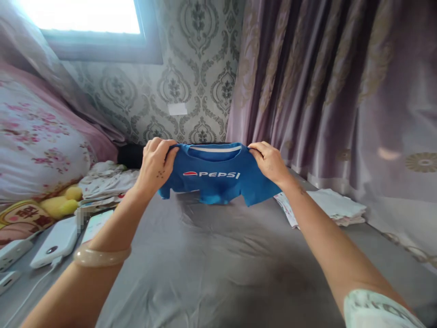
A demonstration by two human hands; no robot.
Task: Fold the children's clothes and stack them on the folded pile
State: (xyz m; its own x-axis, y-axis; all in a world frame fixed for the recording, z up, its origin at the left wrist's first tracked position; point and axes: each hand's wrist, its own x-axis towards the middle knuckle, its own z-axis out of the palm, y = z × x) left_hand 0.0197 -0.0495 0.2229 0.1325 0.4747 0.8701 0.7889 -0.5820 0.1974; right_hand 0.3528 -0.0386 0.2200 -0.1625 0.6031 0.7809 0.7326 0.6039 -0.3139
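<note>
A small blue T-shirt (218, 184) with a printed word across its chest is stretched between my two hands, its neckline up. My left hand (157, 165) pinches one shoulder of it, thumb against the fingers. The other shoulder is gripped by my right hand (268, 161) in the same way. The shirt's lower part swings away from me above the grey bed sheet (205, 264), and whether its hem touches the sheet I cannot tell. A pale bangle (101, 256) circles my left wrist.
Folded white clothes (336, 206) lie on the right of the bed, beside the purple curtain (293, 91). On the left are another clothes pile (105, 182), a yellow plush toy (59, 205), a white power bank (56, 241) with a cable, a phone (97, 224) and a power strip (15, 253).
</note>
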